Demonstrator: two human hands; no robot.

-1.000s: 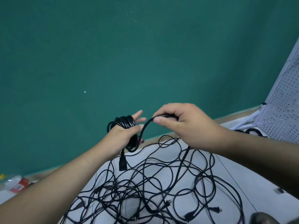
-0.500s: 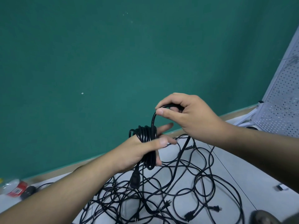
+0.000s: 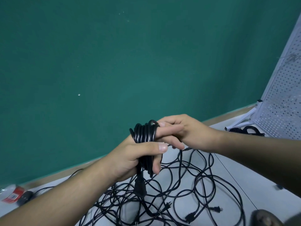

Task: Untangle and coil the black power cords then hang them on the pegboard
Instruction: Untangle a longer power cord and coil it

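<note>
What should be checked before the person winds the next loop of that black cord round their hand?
1. Coil of black power cord wrapped round the left hand, thumb pressing over it: ok.
2. Right hand holds the free run next to the coil: ok.
3. Free run clear of the tangled black cords on the white table: cannot tell.
4. Black plug end hangs loose below the left hand: ok.
5. White perforated pegboard has a spare hook: cannot tell.
</note>
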